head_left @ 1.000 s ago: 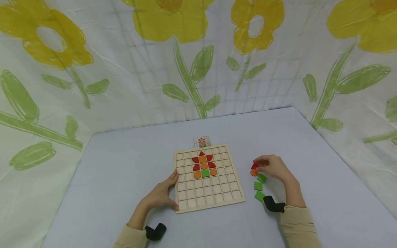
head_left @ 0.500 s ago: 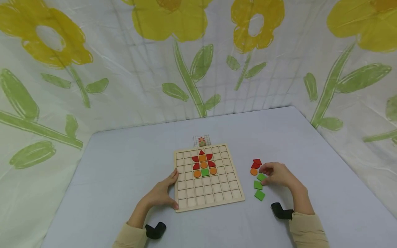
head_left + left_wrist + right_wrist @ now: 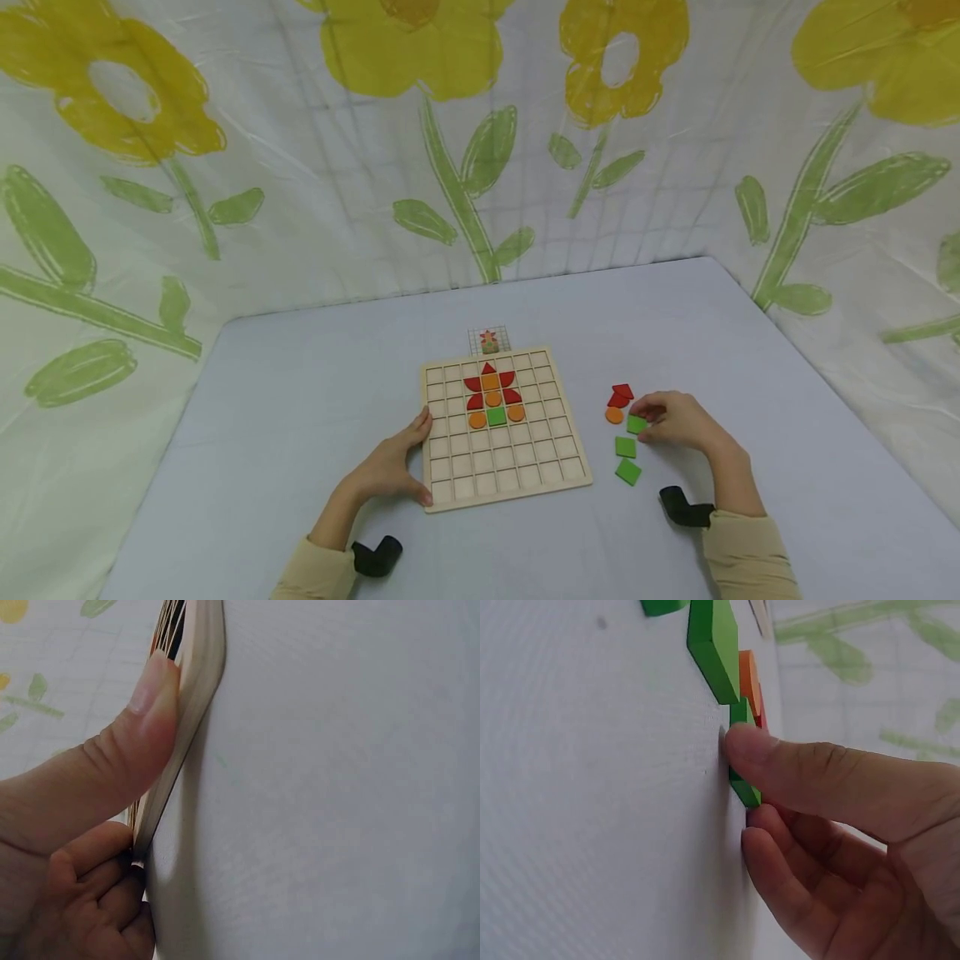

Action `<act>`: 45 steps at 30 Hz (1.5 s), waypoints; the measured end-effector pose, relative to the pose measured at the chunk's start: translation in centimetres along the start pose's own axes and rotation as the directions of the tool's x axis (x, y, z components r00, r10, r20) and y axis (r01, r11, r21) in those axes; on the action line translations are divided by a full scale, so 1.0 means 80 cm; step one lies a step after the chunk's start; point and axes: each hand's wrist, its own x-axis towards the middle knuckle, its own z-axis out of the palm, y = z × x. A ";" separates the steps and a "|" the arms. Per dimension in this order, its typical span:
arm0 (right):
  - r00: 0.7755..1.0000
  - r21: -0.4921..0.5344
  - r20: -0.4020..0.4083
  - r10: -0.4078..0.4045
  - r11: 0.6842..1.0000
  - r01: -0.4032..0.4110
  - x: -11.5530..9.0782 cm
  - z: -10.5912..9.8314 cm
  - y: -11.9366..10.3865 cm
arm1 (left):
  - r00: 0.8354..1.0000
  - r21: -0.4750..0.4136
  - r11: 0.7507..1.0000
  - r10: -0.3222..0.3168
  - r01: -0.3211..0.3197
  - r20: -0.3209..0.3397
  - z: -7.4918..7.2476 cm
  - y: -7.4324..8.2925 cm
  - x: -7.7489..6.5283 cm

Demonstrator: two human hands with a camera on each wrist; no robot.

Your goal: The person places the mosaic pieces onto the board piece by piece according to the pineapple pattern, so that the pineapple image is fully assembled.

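Note:
A pale wooden grid board [image 3: 517, 479] lies on the table. Red, orange and green tiles make a figure in its upper middle cells. My left hand [image 3: 386, 468] rests along the board's left edge, thumb and forefinger spread; the left wrist view has the thumb [image 3: 142, 742] against the rim. Right of the board, my right hand [image 3: 681, 423] pinches a green square tile [image 3: 636, 425] between thumb and fingers, low at the tabletop. In the right wrist view the thumb hides part of this green tile [image 3: 745, 793]. A second green square tile [image 3: 626, 447] lies just nearer.
Beyond the pinched tile lie an orange disc [image 3: 614, 415] and red pieces [image 3: 622, 391] that overlap. Another green square [image 3: 628, 472] is nearest the front. A small printed pattern card [image 3: 476, 342] sits at the board's far edge. A flowered cloth [image 3: 337, 250] hangs behind the table.
My right hand has left the red pieces, come nearer to me and taken hold of the far green tile, which has turned and shifted slightly right. The left hand stays put.

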 end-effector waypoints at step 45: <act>0.947 0.060 -0.037 -0.320 0.945 0.321 0.053 0.065 -0.099 | 1.000 0.004 1.000 -0.017 0.017 -0.009 0.002 -0.002 0.002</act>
